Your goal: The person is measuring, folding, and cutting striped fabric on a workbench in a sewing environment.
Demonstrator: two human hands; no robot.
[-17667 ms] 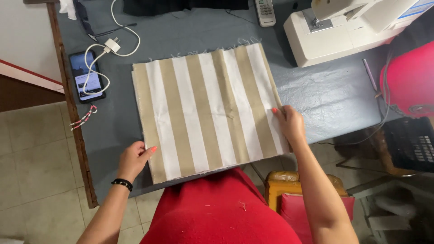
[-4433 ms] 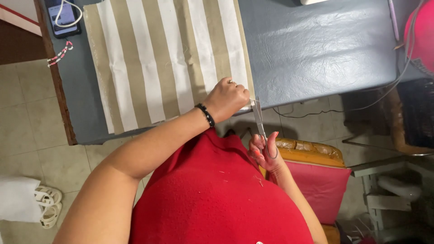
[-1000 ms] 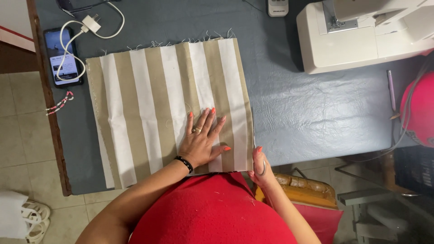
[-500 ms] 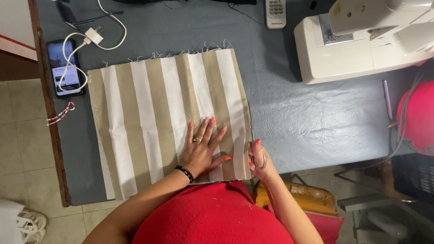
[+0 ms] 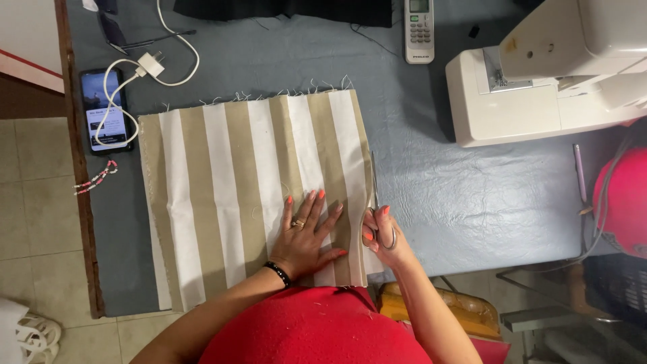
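Fabric [image 5: 222,195], striped beige and white, lies flat on the grey table [image 5: 458,195], frayed edge toward 12 o'clock and near edge at the table's 6 o'clock side, against the person's red shirt [image 5: 317,330].

Left hand [image 5: 306,236]: palm down on the fabric, fingers spread and released, pressing the cloth flat near its 5 o'clock corner. A ring shows on one finger and a black band circles the wrist.

Right hand [image 5: 381,232]: just beside the left hand at 3 o'clock, at the fabric's right edge. Fingers are clenched through the handles of scissors [image 5: 377,202]. The blades point toward 12 o'clock and run along the right edge of the fabric; whether the blades are parted cannot be told.

Surroundings:
- Sewing machine [image 5: 546,74], white, at 2 o'clock from the fabric, well apart from both hands.
- Remote [image 5: 419,30] at 12 o'clock, near the table's far edge.
- Phone [image 5: 106,111] at 10 o'clock, just beside the fabric's left corner, with a white cable [image 5: 172,57] and plug running from it.
- Bead string [image 5: 94,178] at 9 o'clock, hanging over the table's left edge.
- Pen [image 5: 580,172] at 3 o'clock, below the sewing machine.
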